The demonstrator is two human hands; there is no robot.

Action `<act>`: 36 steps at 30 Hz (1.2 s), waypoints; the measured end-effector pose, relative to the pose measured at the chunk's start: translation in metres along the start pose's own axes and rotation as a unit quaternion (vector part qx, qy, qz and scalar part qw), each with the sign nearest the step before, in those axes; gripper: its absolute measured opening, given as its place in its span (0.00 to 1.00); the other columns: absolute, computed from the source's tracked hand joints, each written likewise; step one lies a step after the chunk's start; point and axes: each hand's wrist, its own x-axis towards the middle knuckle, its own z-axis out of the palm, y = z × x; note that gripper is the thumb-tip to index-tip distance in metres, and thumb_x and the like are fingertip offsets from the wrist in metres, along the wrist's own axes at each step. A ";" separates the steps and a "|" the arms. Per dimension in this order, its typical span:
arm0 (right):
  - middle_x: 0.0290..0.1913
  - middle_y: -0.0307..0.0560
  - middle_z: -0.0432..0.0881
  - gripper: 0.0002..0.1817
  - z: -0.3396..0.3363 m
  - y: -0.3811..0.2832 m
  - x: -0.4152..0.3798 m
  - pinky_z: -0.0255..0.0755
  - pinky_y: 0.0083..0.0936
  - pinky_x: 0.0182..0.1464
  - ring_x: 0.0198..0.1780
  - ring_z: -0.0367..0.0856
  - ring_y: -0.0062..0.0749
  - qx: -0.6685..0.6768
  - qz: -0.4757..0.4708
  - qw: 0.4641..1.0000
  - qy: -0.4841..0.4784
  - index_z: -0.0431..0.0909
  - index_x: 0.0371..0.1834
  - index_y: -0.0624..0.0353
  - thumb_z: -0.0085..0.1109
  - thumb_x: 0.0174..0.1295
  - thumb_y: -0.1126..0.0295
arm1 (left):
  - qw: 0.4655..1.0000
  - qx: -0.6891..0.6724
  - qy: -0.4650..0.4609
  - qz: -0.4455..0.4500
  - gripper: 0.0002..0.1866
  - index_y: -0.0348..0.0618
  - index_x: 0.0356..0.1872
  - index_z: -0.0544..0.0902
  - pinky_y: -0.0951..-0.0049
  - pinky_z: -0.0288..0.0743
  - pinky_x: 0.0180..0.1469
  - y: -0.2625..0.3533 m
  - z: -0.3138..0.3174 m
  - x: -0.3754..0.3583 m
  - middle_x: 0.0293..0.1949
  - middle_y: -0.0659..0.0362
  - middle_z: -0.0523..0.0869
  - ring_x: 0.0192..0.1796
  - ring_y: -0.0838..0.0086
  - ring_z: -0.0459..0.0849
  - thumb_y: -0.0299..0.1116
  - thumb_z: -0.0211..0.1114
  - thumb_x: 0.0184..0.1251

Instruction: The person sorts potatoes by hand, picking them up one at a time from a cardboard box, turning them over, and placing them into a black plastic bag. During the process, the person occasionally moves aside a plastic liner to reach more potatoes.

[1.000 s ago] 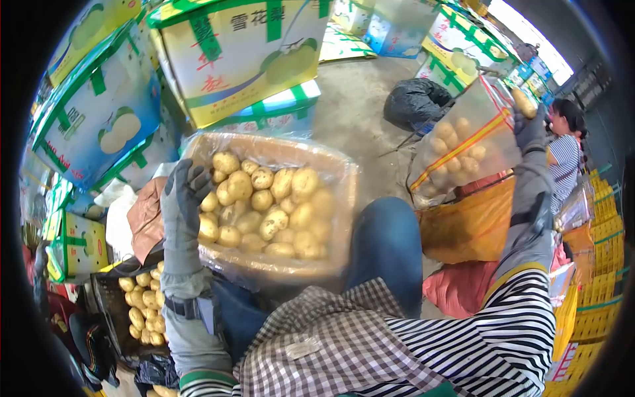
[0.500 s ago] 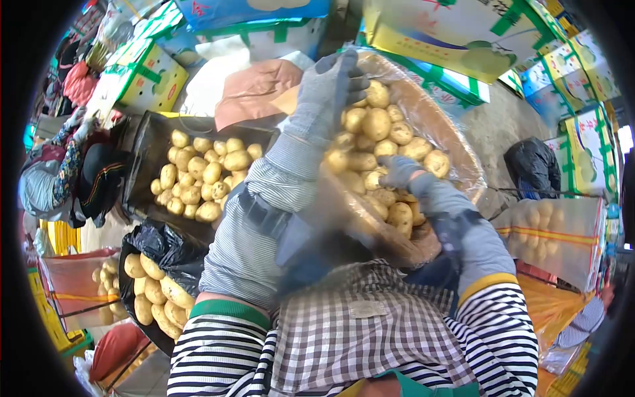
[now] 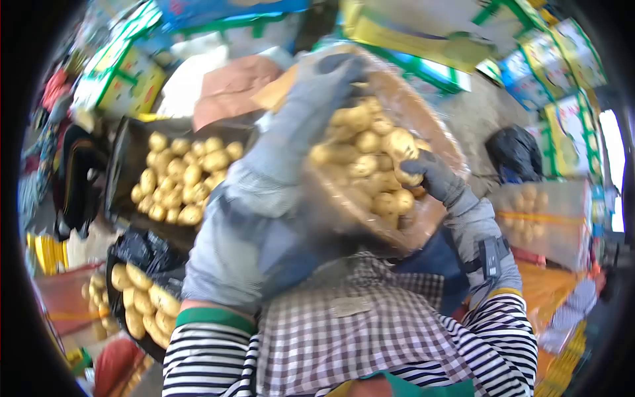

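A brown cardboard box (image 3: 418, 92) with a clear plastic liner leans toward my lap, with potatoes (image 3: 368, 143) heaped inside. My left hand (image 3: 333, 78), in a grey glove, is blurred; its fingers curl over the box's far left rim. At the right side of the heap, my gloved right hand (image 3: 436, 177) is closed around a potato (image 3: 401, 147), its thumb and fingertips against the near side. More potatoes lie around and beneath that hand. A dark device is strapped to my right wrist.
Left of the box stands a black-lined crate (image 3: 119, 173) of smaller potatoes. Nearer on the left, a black bag (image 3: 142, 250) sits by long potatoes (image 3: 147, 301). Printed cartons (image 3: 129, 79) line the back. A black bag (image 3: 517, 153) lies on the right floor.
My right hand has moved from the middle of the heap to its right side and now grips a potato. My left hand stays at the rim. The whole view has shifted slightly.
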 end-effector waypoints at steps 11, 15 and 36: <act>0.45 0.39 0.81 0.16 -0.371 -0.080 -0.315 0.81 0.23 0.46 0.44 0.82 0.27 0.328 -0.328 0.801 0.379 0.74 0.54 0.54 0.59 0.70 0.58 | 0.997 0.075 -0.015 -0.028 0.19 0.38 0.62 0.74 0.74 0.80 0.49 -0.018 0.022 0.016 0.51 0.55 0.83 0.48 0.72 0.85 0.38 0.52 0.79; 0.59 0.51 0.78 0.21 -0.442 -0.055 -0.294 0.75 0.35 0.62 0.59 0.78 0.40 0.347 -0.304 0.798 0.388 0.72 0.61 0.58 0.55 0.72 0.58 | 0.999 0.037 -0.001 -0.015 0.19 0.37 0.61 0.75 0.74 0.81 0.47 -0.038 0.014 0.036 0.51 0.53 0.83 0.47 0.70 0.86 0.39 0.55 0.77; 0.55 0.55 0.79 0.39 0.093 0.067 0.144 0.77 0.44 0.52 0.54 0.82 0.50 -0.677 -0.010 0.736 -0.007 0.69 0.63 0.52 0.63 0.53 0.40 | 0.960 0.256 0.009 0.114 0.17 0.38 0.52 0.81 0.74 0.83 0.43 0.005 -0.006 0.015 0.47 0.56 0.84 0.44 0.72 0.86 0.42 0.61 0.74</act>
